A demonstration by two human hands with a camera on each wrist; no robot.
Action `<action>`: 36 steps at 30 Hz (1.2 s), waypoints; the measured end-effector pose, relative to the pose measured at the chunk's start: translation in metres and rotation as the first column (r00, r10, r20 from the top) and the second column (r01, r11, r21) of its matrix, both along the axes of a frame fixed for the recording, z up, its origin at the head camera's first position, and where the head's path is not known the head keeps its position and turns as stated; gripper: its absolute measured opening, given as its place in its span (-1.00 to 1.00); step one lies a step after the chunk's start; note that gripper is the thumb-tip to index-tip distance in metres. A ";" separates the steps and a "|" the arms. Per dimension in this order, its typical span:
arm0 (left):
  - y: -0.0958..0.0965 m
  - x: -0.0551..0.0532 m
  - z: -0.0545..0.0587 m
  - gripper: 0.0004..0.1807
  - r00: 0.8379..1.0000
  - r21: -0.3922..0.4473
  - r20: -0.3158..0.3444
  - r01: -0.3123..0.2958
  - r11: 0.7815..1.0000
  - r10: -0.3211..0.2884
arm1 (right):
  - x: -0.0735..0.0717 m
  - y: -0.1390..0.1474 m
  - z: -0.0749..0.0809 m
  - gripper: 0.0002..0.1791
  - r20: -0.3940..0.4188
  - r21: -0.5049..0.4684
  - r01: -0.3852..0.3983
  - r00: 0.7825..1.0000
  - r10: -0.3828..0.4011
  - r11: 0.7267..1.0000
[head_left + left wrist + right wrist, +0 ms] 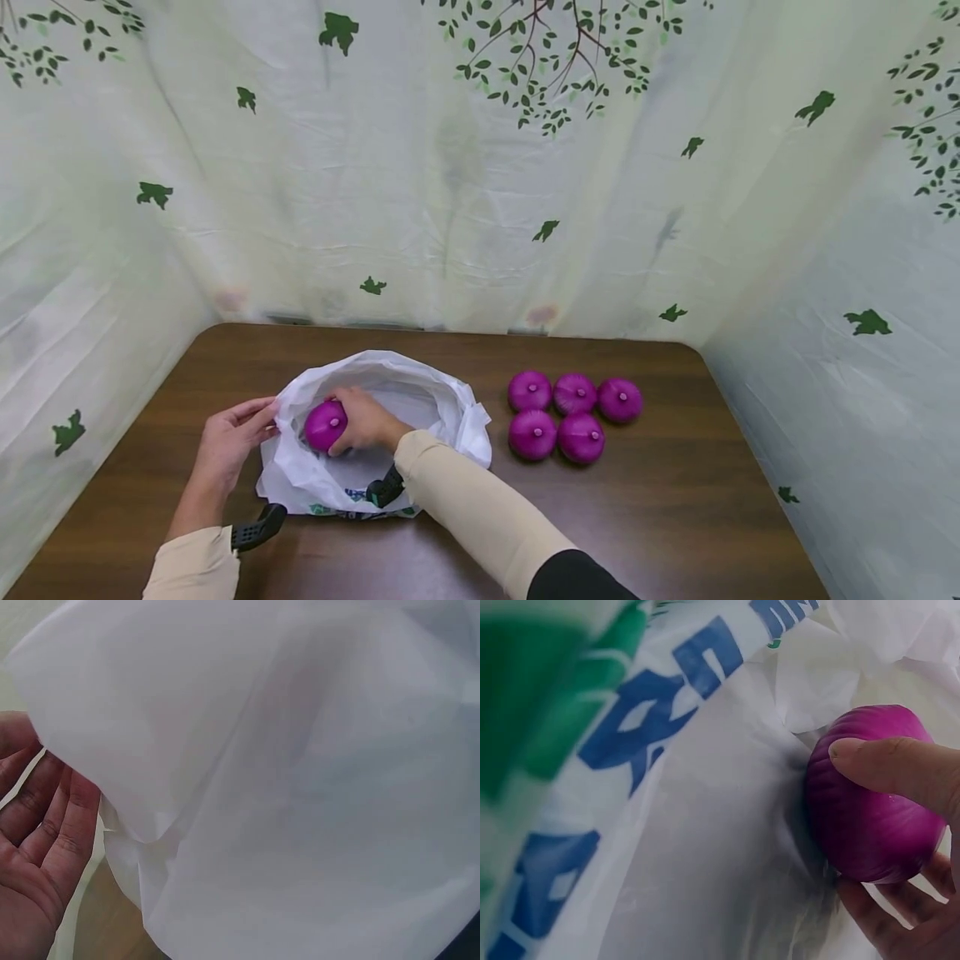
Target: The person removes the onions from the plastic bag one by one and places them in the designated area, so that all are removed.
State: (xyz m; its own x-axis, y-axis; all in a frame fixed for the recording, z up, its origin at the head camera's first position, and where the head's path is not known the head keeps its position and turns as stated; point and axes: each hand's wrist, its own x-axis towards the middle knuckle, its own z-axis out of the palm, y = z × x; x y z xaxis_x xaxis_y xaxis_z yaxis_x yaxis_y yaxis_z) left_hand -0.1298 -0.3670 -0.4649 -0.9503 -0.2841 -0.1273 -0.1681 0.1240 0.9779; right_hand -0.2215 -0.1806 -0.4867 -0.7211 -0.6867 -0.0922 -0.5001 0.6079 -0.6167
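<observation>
A white plastic bag [468, 429] lies on the table with its mouth spread wide. Inside it, my right hand [369, 419] grips a purple onion [325, 426] near the left wall. In the right wrist view the thumb lies over the ribbed side of the onion [874, 817], with fingers beneath it. My left hand [228, 437] pinches the bag's left rim between thumb and fingers. From the left wrist, the bag [285, 795] covers most of the view and hides the fingertips. Blue and green print shows on the bag's near side.
Right of the bag, several purple onions [574, 393] sit close together in two rows on the brown wooden table [660, 517]. A pale curtain [450, 183] with green leaf prints hangs behind and along both sides of the table.
</observation>
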 end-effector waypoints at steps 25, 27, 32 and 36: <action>0.011 0.006 -0.004 -0.68 0.999 -0.005 0.018 -0.040 0.999 0.040 | 0.002 0.045 0.020 -0.19 0.115 -0.144 0.032 0.993 -0.016 0.989; 0.010 0.008 -0.003 -0.75 0.999 -0.001 0.024 -0.049 0.999 0.049 | 0.003 0.049 0.025 -0.19 0.103 -0.143 0.015 0.995 -0.001 0.990; 0.006 0.008 0.000 -0.90 0.998 0.016 0.001 -0.056 0.998 0.056 | 0.006 0.059 0.036 -0.19 0.079 -0.185 -0.011 0.997 0.026 0.983; 0.004 0.007 0.003 -0.89 0.999 0.016 -0.014 -0.041 0.999 0.042 | 0.008 0.068 0.041 -0.20 0.085 -0.232 -0.009 0.996 0.030 0.973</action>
State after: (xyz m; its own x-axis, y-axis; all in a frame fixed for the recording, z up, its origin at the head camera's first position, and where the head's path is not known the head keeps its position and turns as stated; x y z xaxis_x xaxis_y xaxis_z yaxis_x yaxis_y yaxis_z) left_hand -0.1231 -0.3626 -0.4617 -0.9395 -0.3215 -0.1184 -0.1587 0.1022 0.9820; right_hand -0.2133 -0.1125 -0.4461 -0.7035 -0.7106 0.0087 -0.4481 0.4341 -0.7815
